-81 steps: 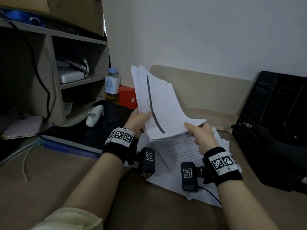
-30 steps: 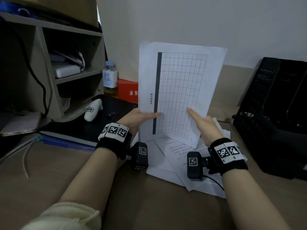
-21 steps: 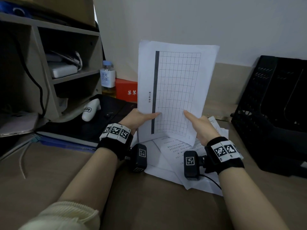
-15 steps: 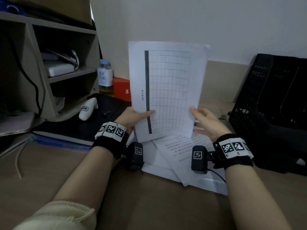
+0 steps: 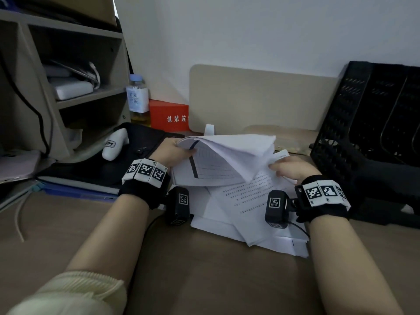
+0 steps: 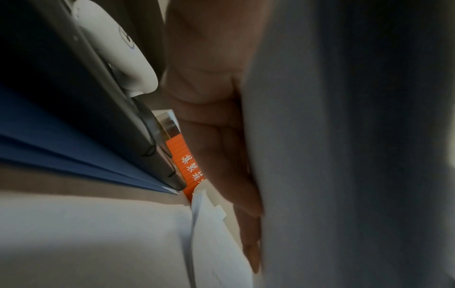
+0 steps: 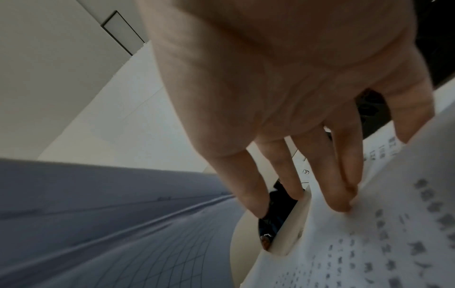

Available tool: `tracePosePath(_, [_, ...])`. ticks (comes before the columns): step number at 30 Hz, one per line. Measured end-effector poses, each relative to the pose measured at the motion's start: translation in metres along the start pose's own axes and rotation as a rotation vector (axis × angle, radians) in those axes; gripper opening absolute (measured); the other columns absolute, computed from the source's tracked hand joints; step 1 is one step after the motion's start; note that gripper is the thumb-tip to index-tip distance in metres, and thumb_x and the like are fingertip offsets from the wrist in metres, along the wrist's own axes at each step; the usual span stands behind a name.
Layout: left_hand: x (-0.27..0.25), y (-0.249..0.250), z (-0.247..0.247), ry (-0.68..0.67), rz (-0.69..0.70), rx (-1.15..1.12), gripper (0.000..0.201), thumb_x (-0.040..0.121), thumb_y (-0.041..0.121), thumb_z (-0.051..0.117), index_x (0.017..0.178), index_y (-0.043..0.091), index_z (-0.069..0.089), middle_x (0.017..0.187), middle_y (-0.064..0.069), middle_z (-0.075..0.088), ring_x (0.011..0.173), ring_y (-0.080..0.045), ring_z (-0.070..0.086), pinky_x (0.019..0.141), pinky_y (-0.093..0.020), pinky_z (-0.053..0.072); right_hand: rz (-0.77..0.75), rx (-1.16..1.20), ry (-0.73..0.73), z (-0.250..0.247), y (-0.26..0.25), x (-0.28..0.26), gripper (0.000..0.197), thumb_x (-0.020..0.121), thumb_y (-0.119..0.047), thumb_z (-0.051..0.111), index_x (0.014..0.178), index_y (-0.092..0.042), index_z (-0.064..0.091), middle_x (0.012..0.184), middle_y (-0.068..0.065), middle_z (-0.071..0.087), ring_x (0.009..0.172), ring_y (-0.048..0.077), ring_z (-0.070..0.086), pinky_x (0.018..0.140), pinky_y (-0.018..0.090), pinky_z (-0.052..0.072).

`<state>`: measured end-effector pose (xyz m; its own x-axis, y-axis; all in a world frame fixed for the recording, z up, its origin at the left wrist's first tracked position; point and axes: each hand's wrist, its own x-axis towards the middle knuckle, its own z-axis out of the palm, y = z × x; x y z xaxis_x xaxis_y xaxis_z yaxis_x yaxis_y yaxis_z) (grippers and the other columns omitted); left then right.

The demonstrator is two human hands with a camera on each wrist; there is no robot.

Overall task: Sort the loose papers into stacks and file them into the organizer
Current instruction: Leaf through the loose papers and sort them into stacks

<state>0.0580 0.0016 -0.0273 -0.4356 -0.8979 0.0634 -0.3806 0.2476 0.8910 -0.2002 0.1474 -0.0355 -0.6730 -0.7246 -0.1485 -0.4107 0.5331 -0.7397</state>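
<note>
Your left hand [image 5: 169, 150] grips the gridded sheaf [image 5: 223, 160] at its left edge, thumb on top, fingers flat beneath it in the left wrist view. Half a second ago you held that sheaf upright before the wall. It has now dropped, bowed over and nearly flat, just above the loose pile [image 5: 250, 214] on the tabletop [image 5: 204, 280].

Your right hand [image 5: 293, 169] has let go. It is open, fingers straight, tips touching the printed sheet [image 7: 384, 243] on top of the pile.

Reading: this stack looks squared, and you appear to be starting on the next sheet.

The sheaf's long axis now runs roughly left-right, dark margin bar toward your left hand, free end drooping right. The organizer [image 5: 372, 133] stands far right, well apart, with no papers visible in it.
</note>
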Motion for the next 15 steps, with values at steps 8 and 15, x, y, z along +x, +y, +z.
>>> tracePosePath(8, [-0.0025,0.0053,0.0010,-0.045,-0.161,-0.273,0.025,0.093,0.023,0.063,0.098,-0.002,0.062,0.090,-0.021,0.065,0.061,-0.019,0.069,0.049,-0.027,0.055,0.031,-0.295,-0.101,-0.0013,-0.0043,-0.0051,0.050,0.090,-0.040,0.061,0.127,-0.006,0.057,0.121,0.007,0.059,0.115,0.024,0.054,0.094,0.030,0.040])
tracePosePath(15, [0.0028,0.0060,-0.0002,0.037,-0.263,-0.324,0.020,0.099,0.015,0.053,0.113,0.001,0.054,0.095,-0.016,0.061,0.081,-0.030,0.062,0.061,-0.038,0.061,0.070,-0.397,-0.071,-0.0024,-0.0032,-0.0022,0.053,0.086,-0.045,0.065,0.128,-0.012,0.058,0.133,0.007,0.054,0.112,0.024,0.053,0.083,0.027,0.038])
